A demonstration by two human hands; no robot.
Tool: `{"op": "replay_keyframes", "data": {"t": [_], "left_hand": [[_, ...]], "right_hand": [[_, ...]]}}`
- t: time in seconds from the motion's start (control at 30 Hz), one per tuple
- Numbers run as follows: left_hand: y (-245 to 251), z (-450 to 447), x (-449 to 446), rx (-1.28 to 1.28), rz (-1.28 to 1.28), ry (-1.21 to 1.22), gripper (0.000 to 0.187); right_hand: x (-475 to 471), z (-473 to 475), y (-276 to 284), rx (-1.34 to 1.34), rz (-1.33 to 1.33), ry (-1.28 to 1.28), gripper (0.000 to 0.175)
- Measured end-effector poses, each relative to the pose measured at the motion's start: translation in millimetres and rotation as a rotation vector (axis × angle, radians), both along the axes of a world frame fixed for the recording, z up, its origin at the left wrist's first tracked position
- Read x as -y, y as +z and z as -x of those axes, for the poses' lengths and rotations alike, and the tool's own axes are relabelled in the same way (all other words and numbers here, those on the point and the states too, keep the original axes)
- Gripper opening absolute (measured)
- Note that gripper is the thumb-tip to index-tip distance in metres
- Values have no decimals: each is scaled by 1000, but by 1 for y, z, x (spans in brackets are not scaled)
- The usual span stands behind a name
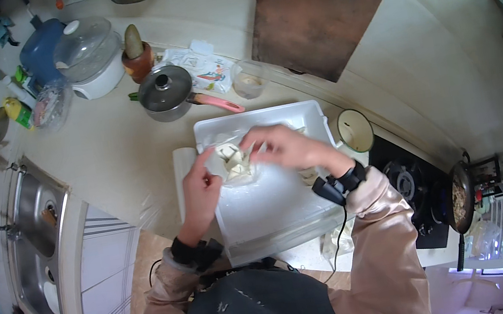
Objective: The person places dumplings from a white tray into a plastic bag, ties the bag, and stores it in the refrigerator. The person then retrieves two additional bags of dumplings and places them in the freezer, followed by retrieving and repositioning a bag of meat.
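A small bundle of pale, folded pieces [235, 164], perhaps dough wrappers, lies on clear plastic film [247, 179] inside a white plastic tray [270, 213]. At its left side is my left hand [199, 187], index finger stretched to the film's edge; whether it pinches the film is unclear. My right hand [287, 146], blurred by motion, hovers on the bundle's right with thumb and fingers apart. More pale pieces [308, 176] rest at the tray's right side, partly hidden beneath my right hand and wrist.
Left of the tray lies a white roll [184, 167]. Behind it are a lidded saucepan [166, 94] with a pink handle and a plastic tub [249, 81]. An enamel mug [354, 131] stands right, near a gas hob [403, 182] and a filled frying pan [460, 198]. A steel sink [38, 215] is left.
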State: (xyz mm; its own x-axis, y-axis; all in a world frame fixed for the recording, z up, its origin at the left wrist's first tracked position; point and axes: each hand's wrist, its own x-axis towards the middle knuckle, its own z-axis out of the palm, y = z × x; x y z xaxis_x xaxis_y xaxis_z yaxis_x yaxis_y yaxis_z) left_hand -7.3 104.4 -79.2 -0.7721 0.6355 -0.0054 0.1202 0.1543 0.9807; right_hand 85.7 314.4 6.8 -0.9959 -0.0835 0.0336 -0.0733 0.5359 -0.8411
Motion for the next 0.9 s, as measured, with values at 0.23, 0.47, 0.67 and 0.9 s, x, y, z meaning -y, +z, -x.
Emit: {"op": "replay_keyframes", "data": {"t": [0.23,0.47,0.67,0.9], "left_hand": [[-7,1,4,110,-108,-13,55],[-10,-3,-3,91,-109,-65,53],[-13,0,1,85,-102,-60,53],[-17,0,-2,54,-72,-56,53]], "right_hand": [[-86,-83,-111,589,-695,5,42],[-60,-128,-177,426,-437,-114,65],[-60,-83,-143,511,-384,-187,68],[-30,-73,-162,437,-519,-166,50]]}}
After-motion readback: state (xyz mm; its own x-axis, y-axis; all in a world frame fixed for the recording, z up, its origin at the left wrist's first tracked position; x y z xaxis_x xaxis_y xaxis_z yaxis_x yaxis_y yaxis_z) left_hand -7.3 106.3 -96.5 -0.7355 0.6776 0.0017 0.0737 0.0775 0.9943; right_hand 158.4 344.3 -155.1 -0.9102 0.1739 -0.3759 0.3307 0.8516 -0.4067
